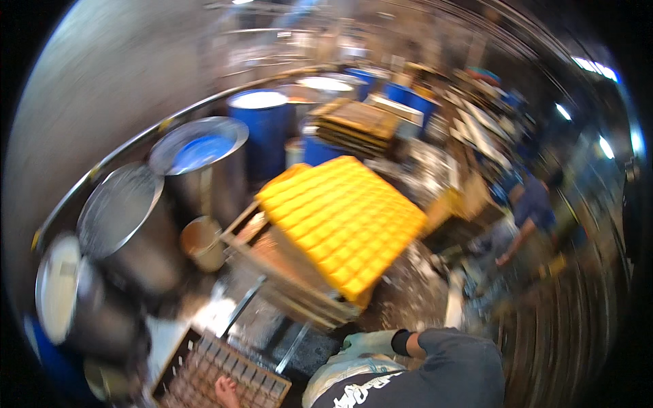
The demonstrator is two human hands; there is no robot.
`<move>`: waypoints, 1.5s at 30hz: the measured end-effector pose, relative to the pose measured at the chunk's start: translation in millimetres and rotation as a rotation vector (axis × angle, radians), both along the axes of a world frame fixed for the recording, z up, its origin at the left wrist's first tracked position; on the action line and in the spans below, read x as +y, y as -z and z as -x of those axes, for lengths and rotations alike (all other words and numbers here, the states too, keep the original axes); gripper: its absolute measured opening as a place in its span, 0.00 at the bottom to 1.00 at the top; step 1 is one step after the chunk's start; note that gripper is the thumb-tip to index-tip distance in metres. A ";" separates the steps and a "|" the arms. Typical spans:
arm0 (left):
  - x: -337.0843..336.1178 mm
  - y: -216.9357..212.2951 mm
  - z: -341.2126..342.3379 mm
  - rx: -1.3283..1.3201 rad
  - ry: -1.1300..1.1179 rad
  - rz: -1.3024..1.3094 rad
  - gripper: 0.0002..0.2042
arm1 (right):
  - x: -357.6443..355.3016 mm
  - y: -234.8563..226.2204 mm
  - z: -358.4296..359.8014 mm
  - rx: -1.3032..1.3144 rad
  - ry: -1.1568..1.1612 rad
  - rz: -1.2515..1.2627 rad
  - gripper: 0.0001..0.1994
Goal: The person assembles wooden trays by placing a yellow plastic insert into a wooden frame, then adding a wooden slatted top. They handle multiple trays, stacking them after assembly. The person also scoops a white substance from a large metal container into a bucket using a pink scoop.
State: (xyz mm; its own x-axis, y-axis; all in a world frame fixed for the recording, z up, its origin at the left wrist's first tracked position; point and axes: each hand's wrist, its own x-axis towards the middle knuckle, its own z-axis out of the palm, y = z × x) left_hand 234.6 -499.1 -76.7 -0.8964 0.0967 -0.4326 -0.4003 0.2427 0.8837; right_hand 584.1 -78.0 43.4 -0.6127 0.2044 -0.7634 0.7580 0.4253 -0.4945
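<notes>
At the lower left, my left hand (226, 392) is over a tray (288, 391) divided into small brown blocks or compartments. Only the fingers and part of the hand show, and blur hides whether they grip anything. My right hand is not seen. Ahead of the tray, a bright yellow sheet of raised square bumps (347, 224) lies tilted on a wooden crate (289, 299). Reddish-brown material shows at the crate's left side. Two metal bars (243, 306) stretch between crate and tray.
A person in a dark shirt (435, 374) fills the lower middle; another person (534, 207) bends at the right. Large metal drums (126, 211), a blue barrel (262, 129) and a small bucket (204, 245) line the left. Stacked wooden frames (357, 126) stand behind; slatted boards (558, 333) are at right.
</notes>
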 end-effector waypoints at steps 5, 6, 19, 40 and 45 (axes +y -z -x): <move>155.5 -152.3 53.3 0.374 0.384 0.247 0.24 | 57.3 58.1 -146.5 -0.198 0.438 -0.263 0.30; 187.2 -170.4 58.2 0.339 0.421 0.108 0.25 | 62.0 64.1 -177.9 -0.149 0.544 -0.299 0.32; 588.1 -345.3 -107.8 0.693 0.911 -0.243 0.18 | 294.7 118.5 -348.9 0.116 1.186 -0.080 0.31; 1169.1 -302.9 -232.5 1.096 1.627 0.385 0.19 | 595.7 152.5 -256.8 0.523 1.402 0.260 0.15; 1201.7 -200.1 -159.3 1.085 1.813 1.350 0.23 | 583.3 157.3 -197.0 0.784 1.288 0.245 0.25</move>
State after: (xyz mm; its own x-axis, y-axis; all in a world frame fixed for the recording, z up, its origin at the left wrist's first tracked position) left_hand 393.9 702.6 123.4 -0.1613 0.8225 -0.5453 0.9626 0.0091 -0.2709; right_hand 781.1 505.3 -113.9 -0.3756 0.8186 -0.4346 0.0580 -0.4473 -0.8925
